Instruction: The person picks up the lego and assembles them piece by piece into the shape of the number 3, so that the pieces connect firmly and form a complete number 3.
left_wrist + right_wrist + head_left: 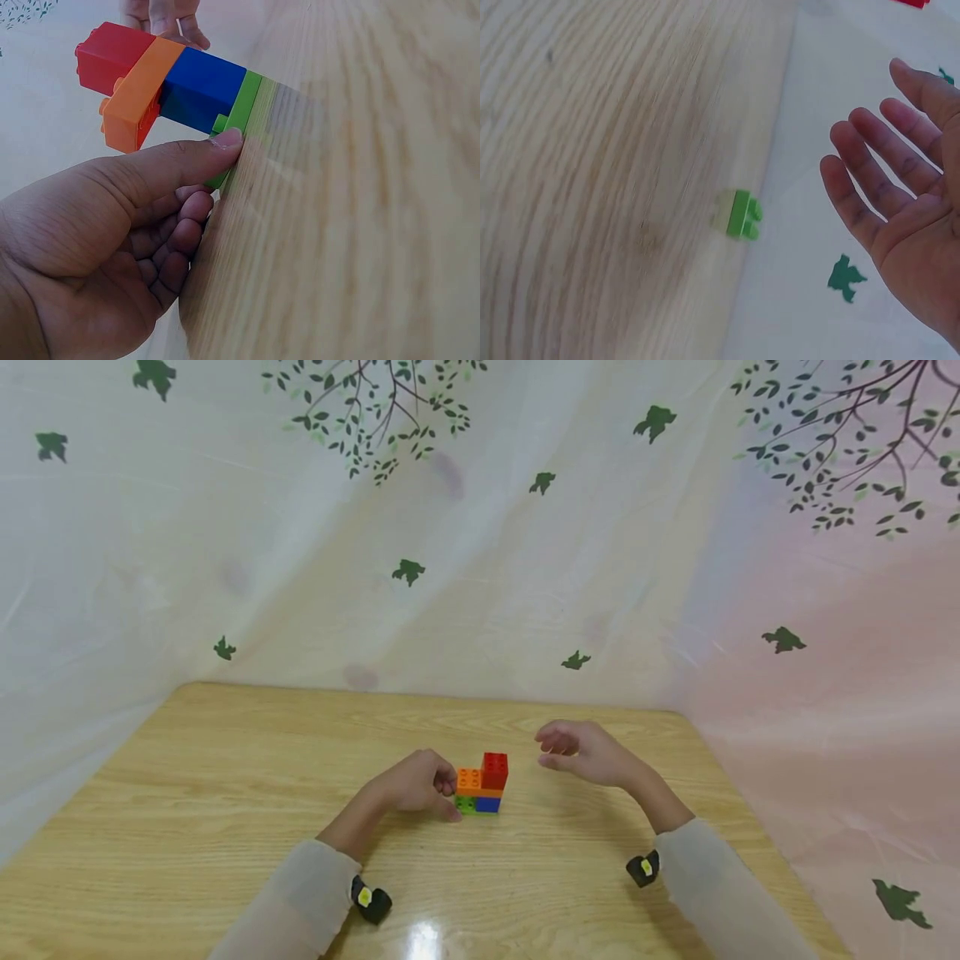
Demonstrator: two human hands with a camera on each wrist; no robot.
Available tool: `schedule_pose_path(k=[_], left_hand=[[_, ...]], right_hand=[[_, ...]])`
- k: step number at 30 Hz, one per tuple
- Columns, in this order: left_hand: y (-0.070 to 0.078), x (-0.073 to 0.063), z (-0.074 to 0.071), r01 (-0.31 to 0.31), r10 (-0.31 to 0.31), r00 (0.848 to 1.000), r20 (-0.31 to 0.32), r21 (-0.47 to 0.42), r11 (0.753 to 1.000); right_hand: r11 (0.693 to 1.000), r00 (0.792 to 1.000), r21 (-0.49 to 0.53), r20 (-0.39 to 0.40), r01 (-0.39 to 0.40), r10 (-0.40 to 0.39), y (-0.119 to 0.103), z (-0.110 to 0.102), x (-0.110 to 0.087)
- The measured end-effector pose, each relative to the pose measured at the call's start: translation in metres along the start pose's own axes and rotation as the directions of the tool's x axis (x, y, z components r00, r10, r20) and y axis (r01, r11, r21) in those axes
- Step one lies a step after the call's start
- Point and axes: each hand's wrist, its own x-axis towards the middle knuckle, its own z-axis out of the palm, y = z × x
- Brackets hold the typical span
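Note:
A small stack of toy building bricks stands on the table. It has a green brick [465, 804] at the bottom, a blue brick [204, 86], an orange brick [469, 781] across the middle and a red brick [495, 770] on top at the right. My left hand [422, 785] pinches the left end of the green brick low at the table, thumb on its near side and fingers curled. To the right of the stack, my right hand [588, 752] hovers above the table, apart from the bricks, fingers loosely bent and holding nothing.
A separate small green brick [740, 214] lies on the wooden table [225, 793] in the right wrist view; I cannot make it out in the head view. A pale cloth [480, 527] printed with leaves hangs behind the table and along its sides.

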Motion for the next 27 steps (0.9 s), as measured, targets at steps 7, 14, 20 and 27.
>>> schedule_pose_path(k=[7,14,20,27], left_hand=[[0.0,-0.002,0.0,-0.002,0.002,1.0,0.007,-0.01,1.0],[0.001,-0.002,0.0,-0.003,0.003,1.0,0.002,-0.019,1.0],[0.002,-0.003,0.0,0.001,-0.001,1.0,0.003,-0.013,1.0],[0.002,-0.003,0.0,-0.005,0.005,1.0,-0.001,-0.009,1.0]], right_hand=[[0.999,0.998,0.017,-0.051,-0.04,0.041,0.023,-0.007,-0.003],[0.991,0.989,0.044,-0.079,-0.125,0.128,0.043,-0.008,-0.003],[0.98,0.976,0.052,-0.093,-0.193,0.197,0.058,-0.005,0.0],[0.972,0.968,0.031,-0.095,-0.232,0.234,0.065,-0.004,0.006]])
